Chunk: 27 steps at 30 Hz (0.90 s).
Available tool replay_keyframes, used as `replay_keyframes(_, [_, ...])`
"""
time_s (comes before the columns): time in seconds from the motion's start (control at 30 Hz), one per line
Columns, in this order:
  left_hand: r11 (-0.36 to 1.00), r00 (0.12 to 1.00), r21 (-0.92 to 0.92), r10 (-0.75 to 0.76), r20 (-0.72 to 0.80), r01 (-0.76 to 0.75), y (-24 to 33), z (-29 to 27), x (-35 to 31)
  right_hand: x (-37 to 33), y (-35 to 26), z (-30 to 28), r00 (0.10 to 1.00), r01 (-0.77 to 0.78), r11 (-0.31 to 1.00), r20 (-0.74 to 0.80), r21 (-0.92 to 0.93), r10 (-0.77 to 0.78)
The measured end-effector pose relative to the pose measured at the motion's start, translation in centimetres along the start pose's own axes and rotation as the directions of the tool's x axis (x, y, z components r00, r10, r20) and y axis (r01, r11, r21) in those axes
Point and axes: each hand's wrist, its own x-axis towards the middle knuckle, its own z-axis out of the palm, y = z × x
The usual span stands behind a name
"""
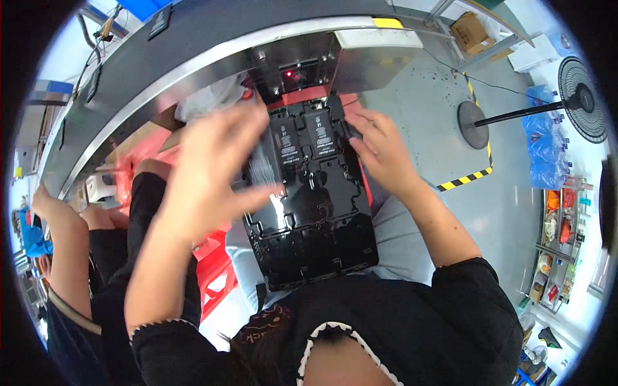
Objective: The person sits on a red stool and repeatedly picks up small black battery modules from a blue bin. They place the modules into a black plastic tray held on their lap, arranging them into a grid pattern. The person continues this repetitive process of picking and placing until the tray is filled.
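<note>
A glossy black moulded plastic tray (309, 241) rests across my lap, its far end toward the bench. Two flat black rectangular pieces with pale print, which look like phone batteries, lie in its far part: a left battery (286, 138) and a right battery (320, 132). My left hand (215, 161) is smeared by motion over the tray's left edge, thumb stretched apart from the fingers, nothing visible in it. At the far right edge, my right hand (383, 145) has bent, parted fingers beside the tray. Whether those fingertips touch the rim is hard to see.
A dark conveyor belt (212, 35) with a metal edge runs across the far side. Beneath it hang a pale box (376, 58) and a clear plastic bag (209, 100). A co-worker's arm (67, 251) is at left, near red stools. A fan (473, 125) stands at right.
</note>
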Motion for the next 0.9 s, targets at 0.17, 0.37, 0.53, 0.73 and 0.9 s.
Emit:
replay_keyframes(0.17, [0.954, 0.941, -0.068, -0.273, 0.199, 0.292, 2.9, 7.4, -10.1, 0.5, -0.4, -0.3, 1.000, 0.002, 0.996, 0.026, 0.094, -0.005])
replay_keyframes(0.37, [0.930, 0.920, -0.030, -0.358, 0.162, 0.367, 4.8, 11.2, -12.2, 4.8, -3.4, -2.0, 0.995, 0.097, 0.973, -0.041, 0.208, -0.091])
replay_keyframes(0.53, [0.896, 0.897, -0.066, -0.432, 0.097, 0.439, 4.9, 10.8, -11.2, 13.4, -5.1, -2.2, 0.933, 0.335, 0.917, -0.213, 0.216, -0.291])
replay_keyframes(0.73, [0.949, 0.943, -0.239, -0.256, -0.213, 0.204, 0.8, 3.8, -6.7, 29.9, -3.3, 1.3, 0.937, 0.338, 0.933, -0.045, -0.124, -0.345])
replay_keyframes(0.9, [0.960, 0.767, 0.248, 0.060, -0.639, 0.132, -12.5, -3.1, 5.1, 39.8, 1.8, 0.1, 0.938, 0.128, 0.911, 0.346, -0.393, 0.017])
